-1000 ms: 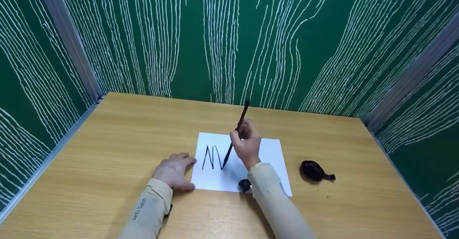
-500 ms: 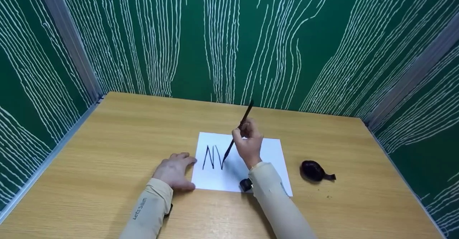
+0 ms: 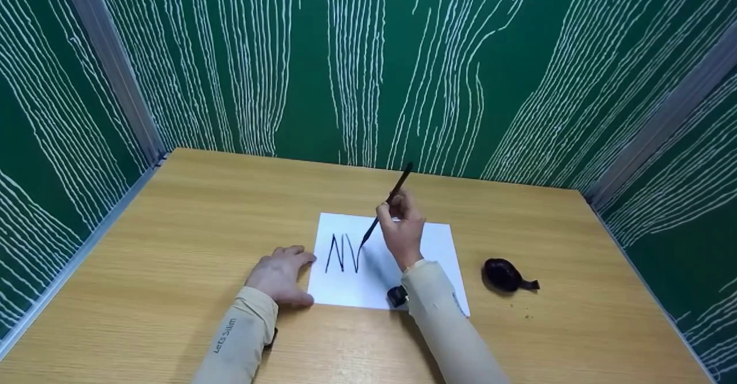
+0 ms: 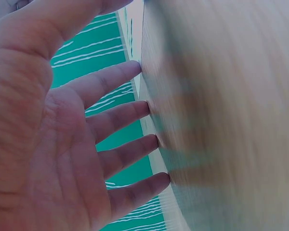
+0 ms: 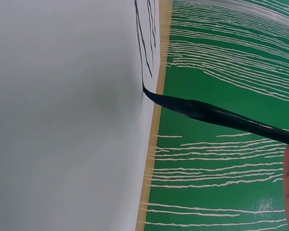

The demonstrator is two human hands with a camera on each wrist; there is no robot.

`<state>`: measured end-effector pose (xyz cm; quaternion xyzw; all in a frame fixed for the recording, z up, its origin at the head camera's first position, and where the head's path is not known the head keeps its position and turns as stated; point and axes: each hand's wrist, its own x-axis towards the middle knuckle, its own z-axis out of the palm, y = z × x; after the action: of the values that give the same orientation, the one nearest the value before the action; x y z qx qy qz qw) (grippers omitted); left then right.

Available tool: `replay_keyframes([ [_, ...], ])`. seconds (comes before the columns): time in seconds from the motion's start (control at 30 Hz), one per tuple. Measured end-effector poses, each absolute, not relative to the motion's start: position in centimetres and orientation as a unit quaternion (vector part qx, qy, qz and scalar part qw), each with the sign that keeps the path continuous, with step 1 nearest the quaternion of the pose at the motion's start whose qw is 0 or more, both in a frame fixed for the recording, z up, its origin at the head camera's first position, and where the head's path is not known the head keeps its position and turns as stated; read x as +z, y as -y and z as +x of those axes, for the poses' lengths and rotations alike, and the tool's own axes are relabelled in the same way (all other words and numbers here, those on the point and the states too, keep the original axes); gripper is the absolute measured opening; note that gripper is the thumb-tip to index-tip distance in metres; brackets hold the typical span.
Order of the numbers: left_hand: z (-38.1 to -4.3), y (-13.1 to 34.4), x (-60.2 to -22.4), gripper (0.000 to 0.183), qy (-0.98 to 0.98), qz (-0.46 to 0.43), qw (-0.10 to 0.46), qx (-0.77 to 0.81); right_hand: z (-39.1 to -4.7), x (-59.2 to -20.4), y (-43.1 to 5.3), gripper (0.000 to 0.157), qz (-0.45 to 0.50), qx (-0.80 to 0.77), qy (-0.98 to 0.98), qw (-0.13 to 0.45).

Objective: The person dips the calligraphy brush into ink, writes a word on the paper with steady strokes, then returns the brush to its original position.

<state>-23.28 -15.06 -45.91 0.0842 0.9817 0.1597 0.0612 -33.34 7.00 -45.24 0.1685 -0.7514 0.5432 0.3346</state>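
Observation:
My right hand [image 3: 402, 228] pinches a dark paintbrush [image 3: 397, 191] that slants up and to the right. In the right wrist view the brush's bent black tip [image 5: 156, 97] touches the white paper [image 5: 62, 120] at the end of a thin black line. On the paper's left half stand several tall black zigzag strokes [image 3: 342, 253]. My left hand [image 3: 279, 274] rests at the paper's left edge, thumb and fingers spread. The left wrist view shows its straight fingers [image 4: 130, 154] with their tips on the wooden table [image 4: 250, 125].
A dark, round dish with a short handle [image 3: 502, 274] sits on the table right of the paper. Dark specks lie just below it. A small black device [image 3: 397, 296] shows at my right wrist. Green panels with white wavy lines [image 3: 357, 56] enclose the table's back and sides.
The brush tip has moved up and slightly right across the paper, leaving a rising black stroke. My right hand shifted a little right with it. The left hand stays put.

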Motion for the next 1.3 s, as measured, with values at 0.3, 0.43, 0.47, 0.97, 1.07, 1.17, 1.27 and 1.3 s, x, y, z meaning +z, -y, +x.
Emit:
replay_keyframes([
  [0.3,-23.3,15.1,-46.0,0.080,-0.982,0.086,0.059,0.157,-33.4,-45.3,-7.1,0.019,0.161,0.536,0.761,0.327],
  [0.43,-23.3,15.1,-46.0,0.079,-0.982,0.092,0.054,0.156,-33.4,-45.2,-7.1,0.017,0.161,0.530,0.763,0.332],
  [0.47,-23.3,15.1,-46.0,0.078,-0.982,0.093,0.054,0.157,-33.5,-45.3,-7.1,0.017,0.163,0.530,0.762,0.334],
  [0.97,-23.4,15.0,-46.3,0.076,-0.981,0.088,0.060,0.161,-34.0,-45.7,-7.6,0.017,0.151,0.540,0.747,0.357],
  [1.07,-23.3,14.9,-46.2,0.077,-0.980,0.085,0.064,0.167,-33.4,-44.6,-7.9,0.015,0.148,0.541,0.739,0.372],
  [1.17,-23.3,14.8,-46.1,0.077,-0.979,0.081,0.068,0.173,-33.4,-44.3,-8.3,0.015,0.148,0.538,0.737,0.381],
  [1.27,-23.2,14.8,-46.0,0.078,-0.979,0.078,0.071,0.175,-33.5,-44.5,-8.5,0.016,0.149,0.532,0.741,0.382],
  [1.3,-23.2,14.8,-46.0,0.078,-0.979,0.078,0.071,0.175,-33.5,-44.5,-8.6,0.016,0.150,0.533,0.741,0.381],
])
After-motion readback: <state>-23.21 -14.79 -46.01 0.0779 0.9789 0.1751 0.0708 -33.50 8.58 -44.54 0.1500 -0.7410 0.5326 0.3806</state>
